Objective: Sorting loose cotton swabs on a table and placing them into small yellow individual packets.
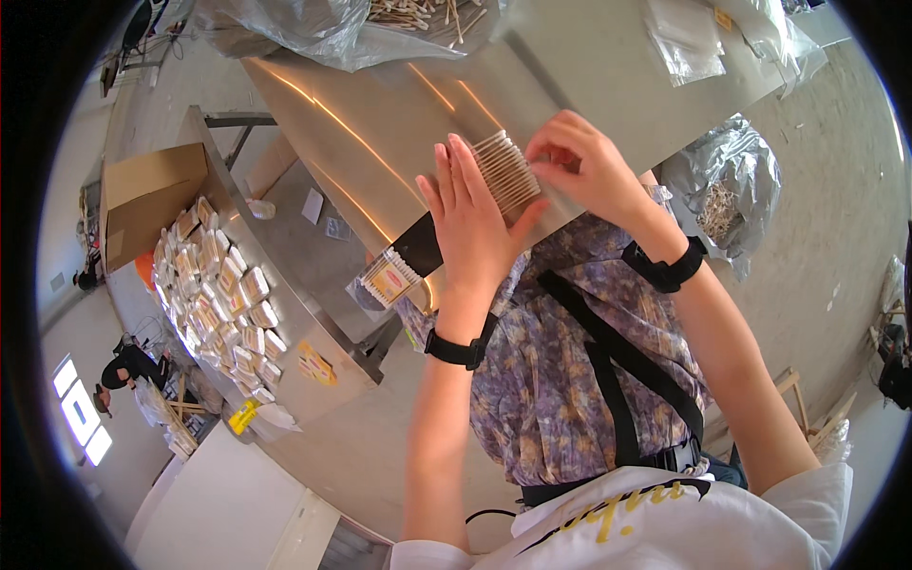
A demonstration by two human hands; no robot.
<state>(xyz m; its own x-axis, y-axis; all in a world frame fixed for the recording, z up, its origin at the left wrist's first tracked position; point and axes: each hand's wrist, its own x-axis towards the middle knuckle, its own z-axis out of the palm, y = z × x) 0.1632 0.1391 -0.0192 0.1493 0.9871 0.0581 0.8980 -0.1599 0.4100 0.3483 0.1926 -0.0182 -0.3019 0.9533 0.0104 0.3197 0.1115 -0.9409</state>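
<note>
A row of cotton swabs [508, 173] lies side by side on a shiny metal table [370, 133]. My left hand [465, 214] rests flat along the left side of the row, its fingers stretched out and its thumb spread below the swabs. At the row's right side is my right hand [584, 161], thumb and fingers pinched together; what they hold, if anything, is hidden. A flat black piece [418, 243] shows to the left of my left hand. Beyond it, at the table's edge, sits a clear pack of cotton swabs [390, 277] with a yellow and red label.
Loose swabs lie in a plastic bag [332, 33] at the far edge. Clear bags [682, 43] lie far right. A silvery bag [736, 180] with swabs stands beyond the table's right. On a left table [323, 394], many swab packs [214, 294] are heaped beside a cardboard box [152, 199].
</note>
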